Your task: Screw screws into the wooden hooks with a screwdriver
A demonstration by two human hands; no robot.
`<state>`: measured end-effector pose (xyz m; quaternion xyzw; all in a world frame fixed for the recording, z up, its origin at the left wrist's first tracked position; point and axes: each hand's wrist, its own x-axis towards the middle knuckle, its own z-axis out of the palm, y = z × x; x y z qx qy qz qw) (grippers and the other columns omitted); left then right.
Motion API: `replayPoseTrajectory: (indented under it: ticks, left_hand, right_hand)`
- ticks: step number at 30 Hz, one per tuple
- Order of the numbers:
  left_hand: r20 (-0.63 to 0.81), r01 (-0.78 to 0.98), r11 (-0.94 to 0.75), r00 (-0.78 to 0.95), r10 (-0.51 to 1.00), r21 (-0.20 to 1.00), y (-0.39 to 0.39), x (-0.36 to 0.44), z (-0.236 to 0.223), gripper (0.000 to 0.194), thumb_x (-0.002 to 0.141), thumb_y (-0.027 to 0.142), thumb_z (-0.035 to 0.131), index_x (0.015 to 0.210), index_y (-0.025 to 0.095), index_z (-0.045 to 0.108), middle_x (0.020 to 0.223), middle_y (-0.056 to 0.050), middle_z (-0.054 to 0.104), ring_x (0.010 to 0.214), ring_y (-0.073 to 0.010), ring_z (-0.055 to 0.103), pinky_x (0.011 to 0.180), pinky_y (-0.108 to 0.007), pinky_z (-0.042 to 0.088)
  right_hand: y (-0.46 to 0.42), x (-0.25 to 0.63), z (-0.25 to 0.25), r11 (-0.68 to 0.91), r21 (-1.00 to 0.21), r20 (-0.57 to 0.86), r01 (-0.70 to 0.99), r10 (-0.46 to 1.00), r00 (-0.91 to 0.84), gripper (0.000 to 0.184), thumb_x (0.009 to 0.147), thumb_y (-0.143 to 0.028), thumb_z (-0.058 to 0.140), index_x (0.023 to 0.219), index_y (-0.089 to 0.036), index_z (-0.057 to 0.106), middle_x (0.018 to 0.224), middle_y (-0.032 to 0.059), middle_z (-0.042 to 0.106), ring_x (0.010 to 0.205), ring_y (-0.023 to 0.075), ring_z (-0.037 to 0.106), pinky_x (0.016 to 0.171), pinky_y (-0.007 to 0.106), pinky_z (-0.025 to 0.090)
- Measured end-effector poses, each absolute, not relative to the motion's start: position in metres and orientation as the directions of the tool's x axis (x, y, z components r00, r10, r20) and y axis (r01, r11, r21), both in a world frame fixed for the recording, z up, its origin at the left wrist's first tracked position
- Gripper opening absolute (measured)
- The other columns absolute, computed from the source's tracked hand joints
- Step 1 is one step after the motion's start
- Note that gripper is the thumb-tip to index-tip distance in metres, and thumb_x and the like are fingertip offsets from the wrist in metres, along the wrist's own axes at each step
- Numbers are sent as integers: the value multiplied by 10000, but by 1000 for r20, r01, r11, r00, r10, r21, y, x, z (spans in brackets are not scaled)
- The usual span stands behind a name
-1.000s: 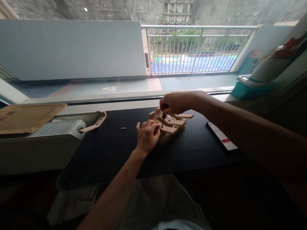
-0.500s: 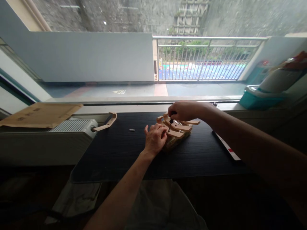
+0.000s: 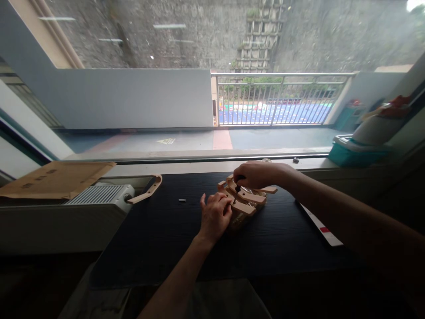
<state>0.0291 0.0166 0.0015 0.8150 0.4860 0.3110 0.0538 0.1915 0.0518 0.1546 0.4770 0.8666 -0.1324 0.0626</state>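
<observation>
My right hand (image 3: 254, 174) is closed round the dark handle of a screwdriver (image 3: 237, 189), which points down. Its tip meets the near curved wooden piece (image 3: 245, 208), close to my left fingertips. My left hand (image 3: 215, 217) presses its bent fingers on the left part of that piece. Further similar wooden pieces (image 3: 255, 197) lie beside it, on a clear-wrapped brownish package (image 3: 237, 220). A small metal screw (image 3: 182, 200) lies on the dark table, left of my left hand. Another curved wooden piece (image 3: 148, 192) with holes rests at the table's left edge.
The dark table (image 3: 149, 248) stands against the window sill. A white radiator (image 3: 102, 195) with a brown paper envelope (image 3: 58, 177) is at the left. A white flat item with a red mark (image 3: 320, 225) lies under my right forearm. A teal box (image 3: 357, 153) stands right.
The view has tilted upward, so the table and hands appear lower. Both hands keep their places on the wooden piece and screwdriver; any turning of the screwdriver is too small to tell.
</observation>
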Motion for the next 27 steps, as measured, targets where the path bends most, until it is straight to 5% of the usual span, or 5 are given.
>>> replayPoseTrajectory:
  ticks: [10,22,27]
  left_hand:
    - [461,742,-525,325,826,417,17,28,1,207,816,149,505,936,282,608,1021,-1,629,1010,-208,545,1066,-544,163]
    - [455,736,-520,319,831,434,20,29,4,229,808,138,493,939,279,616,1009,-8,639,1003,-217,559,1067,-569,159]
    - [395,602,-481,280,875,638,-14,14,7,338,829,184,503,1139,305,562,1208,-33,564,1188,-254,452,1100,-543,161]
  right_hand:
    - [53,198,154,522,-167,-230,837,804,-548,271,835,-345,437,880,-170,639,769,34,644,584,105,493,493,229,299]
    - [55,193,146,568,-58,-148,821,808,-570,268,843,-267,410,873,-172,659,833,74,674,681,147,549,569,255,312]
    - [52,191,147,574,-50,-140,817,806,-575,259,847,-263,406,860,-180,651,836,76,671,687,153,554,573,257,314]
